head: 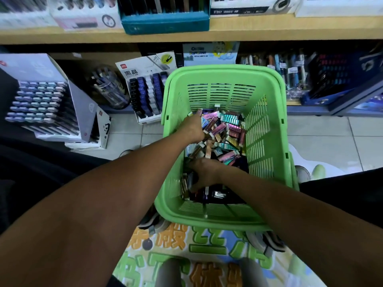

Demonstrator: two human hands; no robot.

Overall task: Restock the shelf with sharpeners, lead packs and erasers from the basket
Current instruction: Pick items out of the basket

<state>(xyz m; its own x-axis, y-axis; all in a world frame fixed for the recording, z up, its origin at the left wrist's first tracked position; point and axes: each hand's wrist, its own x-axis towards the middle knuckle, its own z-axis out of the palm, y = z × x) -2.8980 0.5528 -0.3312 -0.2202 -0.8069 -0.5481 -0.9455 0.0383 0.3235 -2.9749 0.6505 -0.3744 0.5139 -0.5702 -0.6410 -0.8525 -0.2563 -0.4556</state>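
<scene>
Green basket (267,129), two hands inside, left hand (191,127), right hand (205,175)

The green slatted basket (267,129) sits on the floor in front of me, its open mouth facing up. Inside, a loose heap of small shiny packs (223,129), pink, teal, gold and purple, lies jumbled at every angle toward 12 o'clock, with darker packs (217,193) toward 6. At 10 o'clock from the basket, a tilted display box (145,96) on the low shelf (292,103) holds rows of blue, black and white lead packs.
</scene>
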